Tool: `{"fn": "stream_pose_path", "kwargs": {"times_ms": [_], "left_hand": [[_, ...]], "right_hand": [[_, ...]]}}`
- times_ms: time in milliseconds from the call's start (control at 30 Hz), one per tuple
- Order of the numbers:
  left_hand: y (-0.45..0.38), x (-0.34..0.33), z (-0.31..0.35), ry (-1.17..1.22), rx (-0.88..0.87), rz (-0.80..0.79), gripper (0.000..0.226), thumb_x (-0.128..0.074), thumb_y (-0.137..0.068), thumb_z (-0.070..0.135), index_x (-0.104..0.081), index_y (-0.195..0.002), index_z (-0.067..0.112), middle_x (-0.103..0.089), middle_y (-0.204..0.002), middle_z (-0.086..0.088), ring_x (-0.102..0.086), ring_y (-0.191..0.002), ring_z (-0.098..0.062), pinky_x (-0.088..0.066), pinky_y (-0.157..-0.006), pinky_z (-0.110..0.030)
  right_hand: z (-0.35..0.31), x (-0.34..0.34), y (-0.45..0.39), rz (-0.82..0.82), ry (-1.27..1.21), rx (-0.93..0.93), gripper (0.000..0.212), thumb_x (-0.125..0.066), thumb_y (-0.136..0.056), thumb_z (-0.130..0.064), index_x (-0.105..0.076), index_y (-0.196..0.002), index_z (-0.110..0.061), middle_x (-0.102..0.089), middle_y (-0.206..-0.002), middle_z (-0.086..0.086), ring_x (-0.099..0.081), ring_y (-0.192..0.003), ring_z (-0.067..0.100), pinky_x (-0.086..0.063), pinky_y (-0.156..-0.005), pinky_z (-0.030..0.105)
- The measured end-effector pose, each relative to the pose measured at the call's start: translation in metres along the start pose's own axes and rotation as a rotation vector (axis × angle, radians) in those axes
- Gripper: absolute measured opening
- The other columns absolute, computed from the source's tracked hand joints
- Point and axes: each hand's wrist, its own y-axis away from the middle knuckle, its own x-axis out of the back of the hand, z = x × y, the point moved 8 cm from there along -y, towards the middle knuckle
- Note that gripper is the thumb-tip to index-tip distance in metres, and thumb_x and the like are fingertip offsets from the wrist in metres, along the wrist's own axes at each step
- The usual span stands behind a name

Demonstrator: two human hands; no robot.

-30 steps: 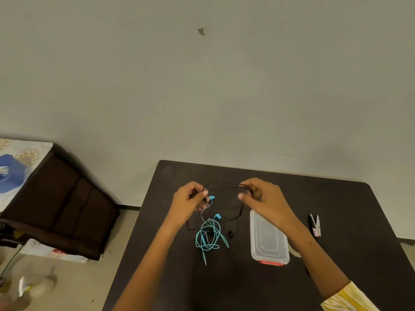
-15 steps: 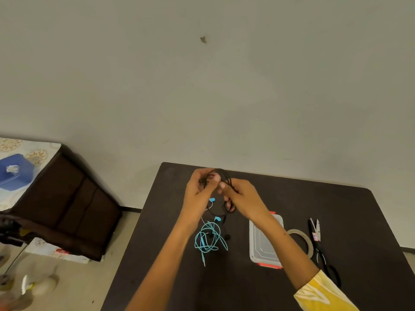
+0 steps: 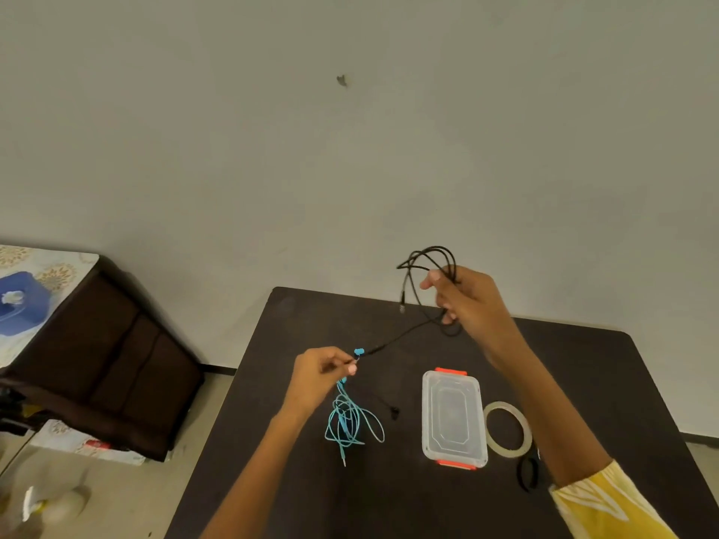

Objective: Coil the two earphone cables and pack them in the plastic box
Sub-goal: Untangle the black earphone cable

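Right hand [image 3: 472, 301] is up high over the far edge of the table [image 3: 642, 383], fingers curled round a bundle of loops of the black cable [image 3: 430, 258]. A strand runs taut and slanting down to the left hand [image 3: 319, 377], which pinches it between thumb and fingertip low over the table. The blue cable [image 3: 350, 420] lies in a loose tangle on the table just under that hand; one blue bud sits right at the pinch, and whether it is caught up with the black strand I cannot tell. The box [image 3: 453, 418] sits closed, lid on, to the right of the tangle, tape ring [image 3: 507, 429] just beside it.

This cable looks light, thin and floppy, with a bit of spring: loops will want to pop open if the grip slackens. Best held at the crossing of the loops, not by buds or plug, which look the fragile ends. Pulling hard risks dragging the blue tangle along.
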Motion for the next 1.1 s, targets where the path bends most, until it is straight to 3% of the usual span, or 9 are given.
{"fn": "stream_pose_path", "kwargs": {"times_ms": [67, 167, 300, 367, 467, 533, 633, 767, 1100], "left_hand": [[0.001, 0.012, 0.001, 0.073, 0.007, 0.051, 0.007, -0.076, -0.075, 0.011, -0.074, -0.079, 0.017, -0.073, -0.07, -0.003, -0.069, -0.069, -0.011, -0.052, -0.072, -0.023], [-0.001, 0.017, 0.029, 0.146, -0.064, 0.059, 0.006, -0.075, -0.076, 0.012, -0.075, -0.082, 0.01, -0.073, -0.07, -0.005, -0.07, -0.07, -0.016, -0.055, -0.072, -0.023], [-0.007, 0.001, 0.076, 0.073, -0.16, 0.015, 0.007, -0.076, -0.076, 0.013, -0.076, -0.082, 0.014, -0.074, -0.073, -0.002, -0.071, -0.072, -0.013, -0.056, -0.072, -0.022], [-0.007, -0.004, 0.092, 0.055, -0.214, 0.018, 0.007, -0.074, -0.077, 0.01, -0.076, -0.084, 0.013, -0.074, -0.075, -0.003, -0.071, -0.073, -0.012, -0.057, -0.073, -0.022], [-0.004, 0.0, 0.107, 0.038, -0.268, 0.068, 0.008, -0.071, -0.08, 0.005, -0.075, -0.084, 0.01, -0.073, -0.077, -0.003, -0.069, -0.072, -0.007, -0.053, -0.069, -0.015], [-0.003, 0.006, 0.108, 0.055, -0.266, 0.088, 0.005, -0.071, -0.08, 0.006, -0.073, -0.082, 0.01, -0.072, -0.077, -0.005, -0.068, -0.069, -0.009, -0.052, -0.066, -0.015], [-0.003, 0.012, 0.098, 0.057, -0.241, 0.057, 0.004, -0.074, -0.079, 0.011, -0.071, -0.08, 0.013, -0.071, -0.074, -0.007, -0.069, -0.068, -0.015, -0.054, -0.068, -0.02], [-0.001, 0.007, 0.082, -0.074, -0.218, -0.017, 0.005, -0.075, -0.077, 0.016, -0.074, -0.082, 0.017, -0.073, -0.077, 0.004, -0.069, -0.074, -0.007, -0.055, -0.073, -0.019], [-0.004, 0.02, 0.03, -0.115, -0.062, 0.118, 0.009, -0.074, -0.078, 0.014, -0.075, -0.086, 0.016, -0.074, -0.08, 0.004, -0.069, -0.078, -0.004, -0.054, -0.078, -0.02]], "right_hand": [[0.01, 0.019, 0.003, 0.025, 0.237, 0.035, 0.024, -0.057, -0.091, -0.032, -0.067, -0.09, -0.011, -0.052, -0.058, -0.002, -0.049, -0.051, 0.007, -0.045, -0.053, 0.024], [0.031, 0.013, 0.011, -0.104, 0.497, 0.056, 0.028, -0.066, -0.083, -0.041, -0.067, -0.1, -0.019, -0.057, -0.066, -0.013, -0.053, -0.061, 0.005, -0.045, -0.064, 0.022], [0.052, -0.034, 0.019, -0.312, 0.496, -0.002, 0.05, -0.069, -0.076, -0.051, -0.061, -0.12, -0.029, -0.063, -0.094, -0.018, -0.057, -0.082, -0.001, -0.046, -0.078, 0.02], [0.052, -0.053, 0.016, -0.331, 0.516, 0.027, 0.04, -0.068, -0.08, -0.046, -0.064, -0.116, -0.028, -0.067, -0.096, -0.01, -0.058, -0.082, 0.005, -0.048, -0.078, 0.025], [0.04, -0.06, 0.01, -0.269, 0.537, 0.094, 0.014, -0.062, -0.087, -0.033, -0.07, -0.092, -0.023, -0.062, -0.07, -0.009, -0.054, -0.064, 0.008, -0.046, -0.065, 0.032], [0.036, -0.062, 0.01, -0.283, 0.572, 0.107, 0.017, -0.059, -0.09, -0.033, -0.068, -0.081, -0.021, -0.059, -0.063, -0.006, -0.05, -0.056, 0.01, -0.044, -0.061, 0.034], [0.031, -0.057, 0.009, -0.266, 0.574, 0.101, 0.021, -0.059, -0.088, -0.03, -0.069, -0.078, -0.015, -0.063, -0.064, 0.001, -0.053, -0.058, 0.014, -0.045, -0.06, 0.035], [0.017, -0.043, 0.009, -0.139, 0.528, 0.129, 0.015, -0.06, -0.082, -0.019, -0.066, -0.069, -0.014, -0.062, -0.06, 0.0, -0.057, -0.06, 0.019, -0.047, -0.06, 0.035], [0.027, 0.006, 0.016, 0.061, 0.528, 0.086, 0.021, -0.061, -0.087, -0.02, -0.065, -0.07, -0.008, -0.06, -0.059, 0.006, -0.054, -0.056, 0.022, -0.041, -0.055, 0.029]]}}
